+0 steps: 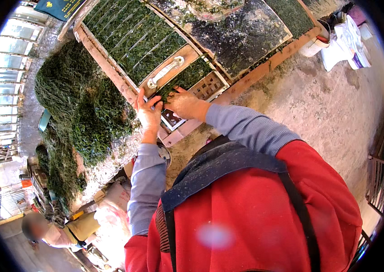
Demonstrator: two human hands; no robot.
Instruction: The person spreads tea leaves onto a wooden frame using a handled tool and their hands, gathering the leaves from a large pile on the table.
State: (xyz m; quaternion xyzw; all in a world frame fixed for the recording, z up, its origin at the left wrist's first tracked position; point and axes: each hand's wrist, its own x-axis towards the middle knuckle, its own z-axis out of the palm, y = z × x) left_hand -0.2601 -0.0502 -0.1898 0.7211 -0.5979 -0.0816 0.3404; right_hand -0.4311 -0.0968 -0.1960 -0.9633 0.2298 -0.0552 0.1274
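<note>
Dark green shredded plant material fills a wooden-framed tray divided by thin parallel slats. Across the tray lies a wooden board with a white metal handle on top. My left hand is at the board's near left end, fingers spread and curled at the tray's edge; whether it grips anything is unclear. Just right of it, my right hand rests on the green material below the board, fingertips partly hidden in it. Beside my right hand, a lattice of square holes shows at the tray's near end.
A large heap of green strands lies left of the tray. A dark, speckled panel adjoins it on the right. A bucket and white bags stand at upper right. Another person is at lower left.
</note>
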